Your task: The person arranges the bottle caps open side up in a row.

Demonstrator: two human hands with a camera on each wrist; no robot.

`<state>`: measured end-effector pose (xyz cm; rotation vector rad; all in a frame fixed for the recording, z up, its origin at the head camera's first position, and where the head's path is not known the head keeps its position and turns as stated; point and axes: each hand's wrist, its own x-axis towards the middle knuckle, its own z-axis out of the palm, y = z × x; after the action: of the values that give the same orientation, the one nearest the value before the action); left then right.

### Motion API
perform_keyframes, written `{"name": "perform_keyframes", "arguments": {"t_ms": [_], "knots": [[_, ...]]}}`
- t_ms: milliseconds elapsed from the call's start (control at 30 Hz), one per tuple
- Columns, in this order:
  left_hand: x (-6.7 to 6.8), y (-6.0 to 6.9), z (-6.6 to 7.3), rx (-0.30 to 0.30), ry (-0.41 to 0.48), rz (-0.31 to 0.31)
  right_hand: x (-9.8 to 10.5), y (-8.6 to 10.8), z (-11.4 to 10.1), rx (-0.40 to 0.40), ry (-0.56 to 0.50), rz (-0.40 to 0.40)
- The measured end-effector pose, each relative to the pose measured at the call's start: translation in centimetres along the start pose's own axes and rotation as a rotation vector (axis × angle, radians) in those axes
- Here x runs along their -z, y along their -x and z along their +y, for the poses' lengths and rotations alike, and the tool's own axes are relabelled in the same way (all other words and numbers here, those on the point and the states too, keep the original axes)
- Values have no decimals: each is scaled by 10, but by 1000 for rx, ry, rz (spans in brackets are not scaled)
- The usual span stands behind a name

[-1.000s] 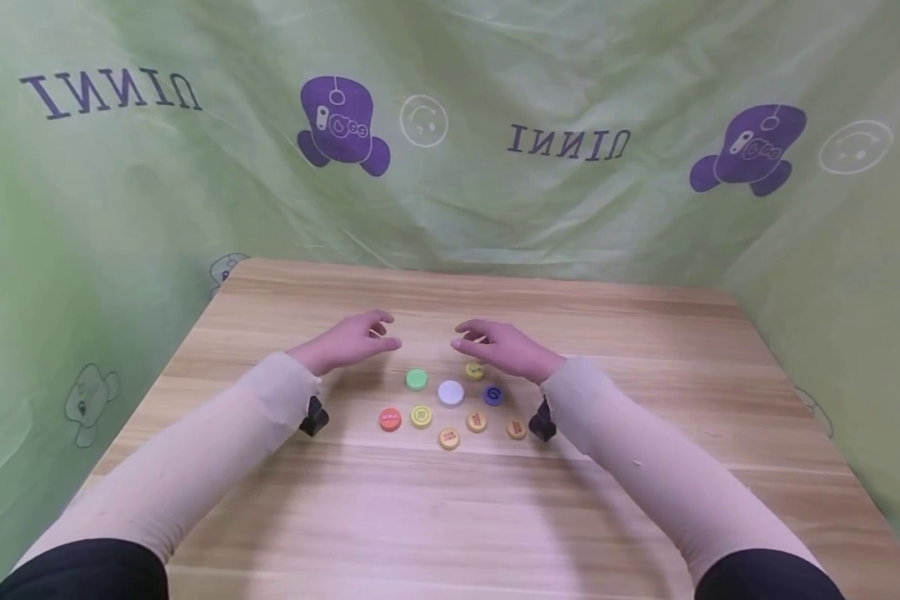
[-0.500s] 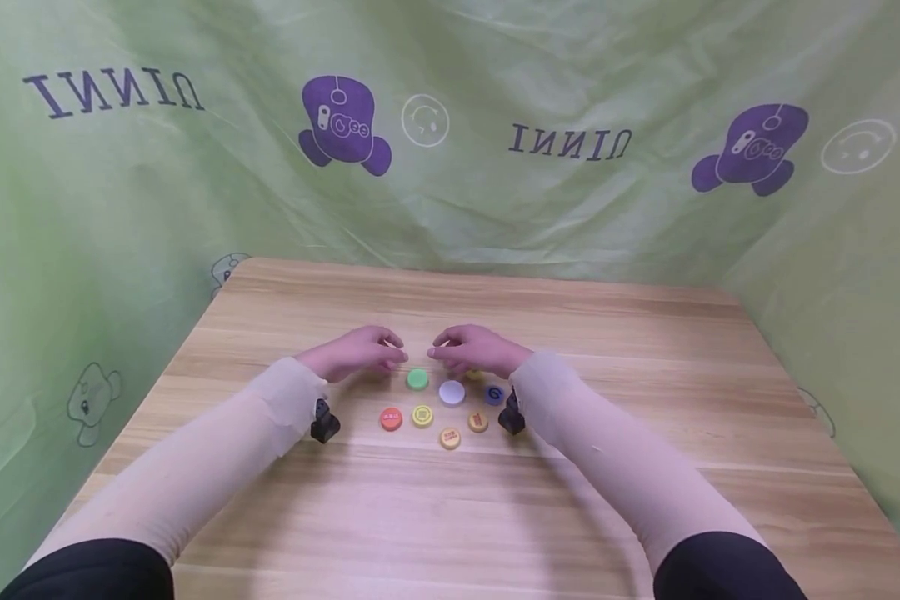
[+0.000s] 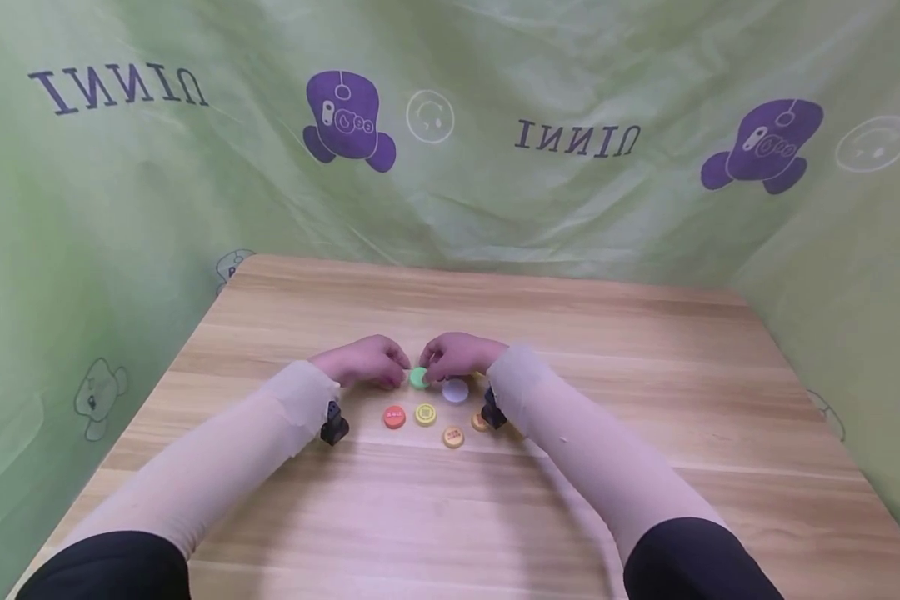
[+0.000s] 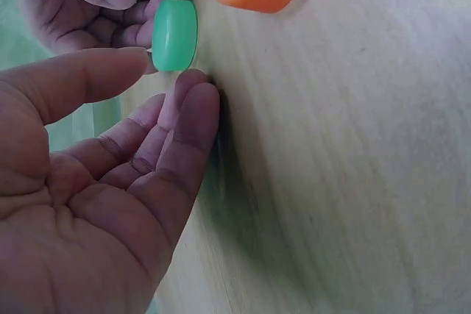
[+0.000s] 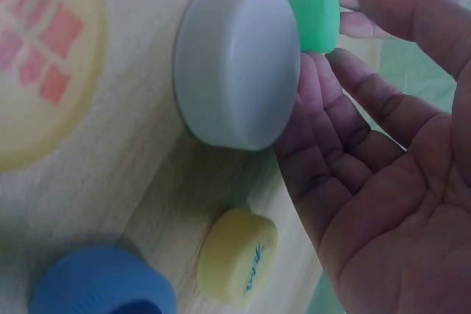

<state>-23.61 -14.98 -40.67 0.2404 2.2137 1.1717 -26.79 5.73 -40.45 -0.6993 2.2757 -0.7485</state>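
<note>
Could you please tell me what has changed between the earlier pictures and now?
The left hand moved rightward and the right hand leftward, both toward the green round plastic cap. They now flank it closely; whether they touch it is unclear. The red-orange round plastic cap, the yellow round plastic cap printed with a square and the white round plastic cap stayed in place.

Whether the green cap point(image 4: 175, 34) is touched by the left grip point(image 4: 103, 193) cannot be told. In the head view, the blue cap point(image 5: 103, 288) is hidden by the right sleeve point(image 3: 570, 425), and one beige cap point(image 3: 478, 422) is covered in part by the black wrist camera point(image 3: 492, 410).
</note>
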Motion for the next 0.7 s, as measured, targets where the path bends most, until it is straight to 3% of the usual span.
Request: {"name": "perform_keyframes", "arguments": {"t_ms": [433, 700], "knots": [[-5, -5, 0, 15, 27, 70, -13, 1, -10, -29, 95, 89], [-9, -5, -2, 16, 25, 84, -18, 0, -10, -3, 108, 107]]}}
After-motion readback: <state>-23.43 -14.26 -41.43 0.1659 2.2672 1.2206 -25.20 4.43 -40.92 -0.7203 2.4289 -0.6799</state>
